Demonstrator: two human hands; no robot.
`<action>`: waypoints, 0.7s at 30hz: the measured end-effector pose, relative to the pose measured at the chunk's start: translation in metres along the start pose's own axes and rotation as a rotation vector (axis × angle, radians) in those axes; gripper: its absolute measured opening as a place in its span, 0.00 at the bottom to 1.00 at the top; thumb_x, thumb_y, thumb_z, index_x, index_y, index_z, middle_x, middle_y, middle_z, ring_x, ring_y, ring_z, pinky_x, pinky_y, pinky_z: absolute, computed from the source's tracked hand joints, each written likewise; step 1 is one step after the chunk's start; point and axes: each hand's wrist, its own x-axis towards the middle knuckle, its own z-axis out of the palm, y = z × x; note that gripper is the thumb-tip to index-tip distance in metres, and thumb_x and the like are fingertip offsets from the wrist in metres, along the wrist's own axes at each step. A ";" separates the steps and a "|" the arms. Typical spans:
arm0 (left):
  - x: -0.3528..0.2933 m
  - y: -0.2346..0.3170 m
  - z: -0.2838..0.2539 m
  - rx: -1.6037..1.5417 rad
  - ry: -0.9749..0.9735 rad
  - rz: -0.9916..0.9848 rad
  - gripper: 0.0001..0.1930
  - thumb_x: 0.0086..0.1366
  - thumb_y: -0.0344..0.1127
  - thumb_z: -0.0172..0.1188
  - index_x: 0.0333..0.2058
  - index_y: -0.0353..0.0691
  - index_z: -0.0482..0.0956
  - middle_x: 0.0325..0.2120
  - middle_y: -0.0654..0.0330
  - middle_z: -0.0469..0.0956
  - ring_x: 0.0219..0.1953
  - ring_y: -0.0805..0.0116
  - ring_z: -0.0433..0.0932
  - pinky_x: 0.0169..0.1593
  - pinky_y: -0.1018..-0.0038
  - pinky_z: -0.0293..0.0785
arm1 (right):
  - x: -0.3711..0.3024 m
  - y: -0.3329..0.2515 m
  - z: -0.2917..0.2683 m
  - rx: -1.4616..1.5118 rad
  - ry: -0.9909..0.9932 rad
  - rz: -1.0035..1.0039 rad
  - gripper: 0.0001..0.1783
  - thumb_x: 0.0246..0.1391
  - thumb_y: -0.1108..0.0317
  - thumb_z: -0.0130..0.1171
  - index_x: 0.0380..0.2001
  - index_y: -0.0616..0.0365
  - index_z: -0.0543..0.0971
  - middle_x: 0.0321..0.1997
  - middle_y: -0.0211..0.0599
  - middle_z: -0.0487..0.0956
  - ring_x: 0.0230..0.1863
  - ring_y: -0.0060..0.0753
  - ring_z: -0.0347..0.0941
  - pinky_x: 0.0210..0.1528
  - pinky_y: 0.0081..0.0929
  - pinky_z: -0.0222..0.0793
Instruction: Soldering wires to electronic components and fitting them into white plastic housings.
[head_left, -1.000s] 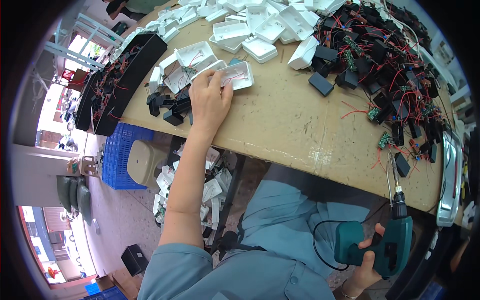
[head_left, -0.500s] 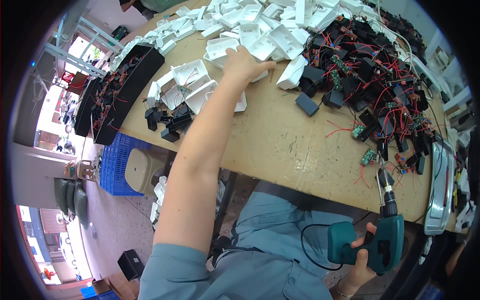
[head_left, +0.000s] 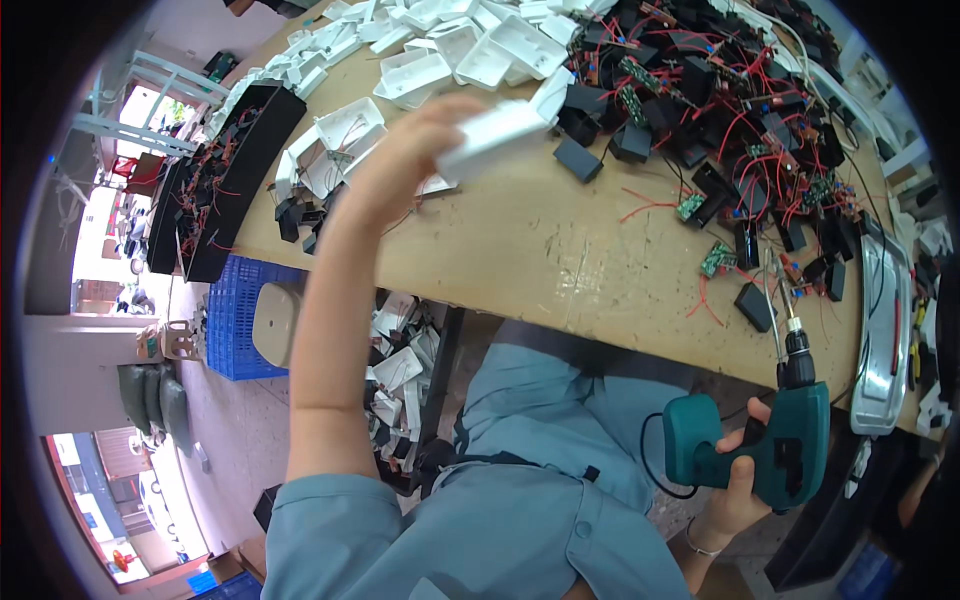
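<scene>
The left hand point(head_left: 400, 165) was raised over the table point(head_left: 540, 250), its fingers closed around a white case point(head_left: 497, 137) that stuck out past the fingertips, blurred by motion. Just below the fingers lay open white shells point(head_left: 335, 140) with thin wires inside, and small black blocks point(head_left: 298, 215) sat nearer the table edge. Beyond the fingertips spread more white shells point(head_left: 470, 50), then a dense heap of black modules point(head_left: 720, 110) with red wires and green boards. The forearm covered part of the shells under it.

The right hand point(head_left: 735, 480) was low, off the table edge, fingers wrapped round the grip of a teal drill point(head_left: 765, 440), bit pointing up toward the table. A black cord point(head_left: 655, 455) looped from its handle. The palm was mostly hidden behind the drill. A metal tray point(head_left: 880, 330) lay beside it, bent by the lens.
</scene>
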 end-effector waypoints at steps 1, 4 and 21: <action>-0.002 -0.022 0.008 -0.154 -0.172 -0.013 0.23 0.46 0.36 0.46 0.44 0.35 0.69 0.38 0.59 0.71 0.39 0.72 0.69 0.42 0.77 0.64 | 0.000 0.000 0.001 0.012 -0.006 -0.015 0.35 0.45 0.59 0.58 0.50 0.71 0.59 0.42 0.50 0.70 0.25 0.22 0.68 0.26 0.15 0.64; -0.019 -0.042 0.065 -0.217 -0.357 -0.137 0.23 0.48 0.37 0.49 0.44 0.31 0.68 0.39 0.59 0.71 0.42 0.71 0.69 0.47 0.77 0.62 | -0.002 0.002 -0.001 0.011 -0.020 -0.038 0.34 0.46 0.60 0.57 0.51 0.70 0.58 0.43 0.52 0.70 0.26 0.23 0.68 0.26 0.16 0.65; 0.009 -0.066 0.092 -0.033 -0.220 0.285 0.14 0.58 0.40 0.52 0.35 0.34 0.73 0.26 0.63 0.72 0.31 0.76 0.69 0.36 0.79 0.66 | -0.012 -0.002 0.009 0.117 -0.030 0.028 0.38 0.43 0.57 0.61 0.51 0.69 0.58 0.45 0.56 0.69 0.24 0.24 0.70 0.25 0.16 0.67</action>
